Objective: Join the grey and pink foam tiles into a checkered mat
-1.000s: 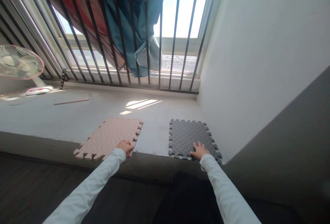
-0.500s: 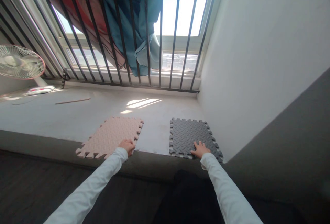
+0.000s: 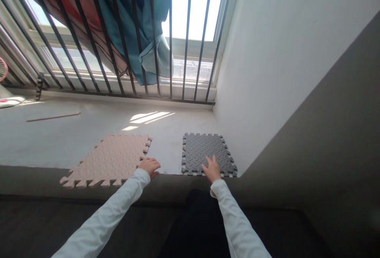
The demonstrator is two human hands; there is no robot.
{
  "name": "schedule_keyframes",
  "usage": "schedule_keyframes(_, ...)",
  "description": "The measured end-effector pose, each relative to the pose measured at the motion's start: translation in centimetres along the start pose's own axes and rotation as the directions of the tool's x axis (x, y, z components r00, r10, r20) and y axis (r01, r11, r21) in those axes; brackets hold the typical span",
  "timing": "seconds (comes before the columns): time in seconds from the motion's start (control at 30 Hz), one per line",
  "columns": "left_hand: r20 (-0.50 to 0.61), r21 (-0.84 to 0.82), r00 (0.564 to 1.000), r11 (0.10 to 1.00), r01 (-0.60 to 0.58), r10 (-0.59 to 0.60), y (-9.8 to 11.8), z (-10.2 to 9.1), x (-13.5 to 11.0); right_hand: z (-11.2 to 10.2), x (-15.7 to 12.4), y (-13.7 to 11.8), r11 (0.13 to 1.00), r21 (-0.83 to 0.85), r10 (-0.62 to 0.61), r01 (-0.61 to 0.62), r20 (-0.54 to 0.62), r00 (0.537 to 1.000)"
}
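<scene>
A pink foam puzzle mat (image 3: 109,158) lies flat on the grey raised ledge (image 3: 74,131), left of a dark grey foam puzzle mat (image 3: 204,153) near the wall corner. My left hand (image 3: 149,166) rests at the pink mat's near right corner, fingers curled on the ledge edge. My right hand (image 3: 211,169) lies flat, fingers spread, on the near edge of the grey mat. A bare strip of ledge separates the two mats. Both arms wear white sleeves.
A black barred railing (image 3: 133,52) runs along the window behind the ledge, with blue and red cloth (image 3: 142,24) hanging behind it. A thin wooden stick (image 3: 53,117) lies at the left. A fan base (image 3: 10,100) shows at the far left. White wall on the right.
The view shifted right, so the fan mostly left the frame. My right hand slid left along the grey mat's near edge. My left hand moved just past the pink mat's corner.
</scene>
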State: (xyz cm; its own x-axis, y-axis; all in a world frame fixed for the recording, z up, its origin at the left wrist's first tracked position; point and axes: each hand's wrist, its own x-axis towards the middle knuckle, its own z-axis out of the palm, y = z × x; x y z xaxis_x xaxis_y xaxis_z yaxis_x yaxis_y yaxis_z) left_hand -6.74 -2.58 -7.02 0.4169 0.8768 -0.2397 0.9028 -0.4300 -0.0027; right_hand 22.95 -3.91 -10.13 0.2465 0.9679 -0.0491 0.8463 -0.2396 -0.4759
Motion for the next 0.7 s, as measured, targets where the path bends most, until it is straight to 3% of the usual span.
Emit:
schedule_keyframes(0.13,-0.036,-0.093,0.999,0.995,-0.022,0.019,6.4,0.2,3.4,1.4,-3.3,-2.0,0.893,0.436,0.022,0.108,-0.283,0.959)
schedule_keyframes(0.2,-0.005,-0.119,1.000,0.993,-0.018,0.017,8.8,0.6,4.9,1.2,-4.6,-3.1,0.816,0.557,0.073,0.154,-0.364,0.929)
schedule_keyframes(0.3,0.040,-0.112,0.999,0.994,0.004,0.001,10.7,1.1,6.3,0.6,-6.0,-4.4,0.735,0.642,0.100,0.218,-0.421,0.902)
schedule_keyframes(0.47,0.031,-0.125,1.000,0.992,0.006,-0.002,11.3,0.6,6.8,2.1,-7.5,-4.4,0.752,0.584,0.075,0.304,-0.534,0.842)
schedule_keyframes(0.53,-0.011,-0.126,1.000,0.992,-0.018,0.016,11.1,-0.5,6.8,3.2,-7.7,-4.1,0.777,0.550,0.050,0.305,-0.538,0.842)
schedule_keyframes(0.63,-0.190,-0.092,0.982,0.995,-0.040,0.022,9.5,-3.4,6.7,4.2,-7.7,-3.9,0.793,0.512,-0.009,0.329,-0.531,0.847)
schedule_keyframes(0.7,-0.354,-0.064,0.935,0.998,-0.026,0.002,7.0,-6.0,6.1,4.3,-7.6,-4.0,0.798,0.493,-0.024,0.347,-0.549,0.836)
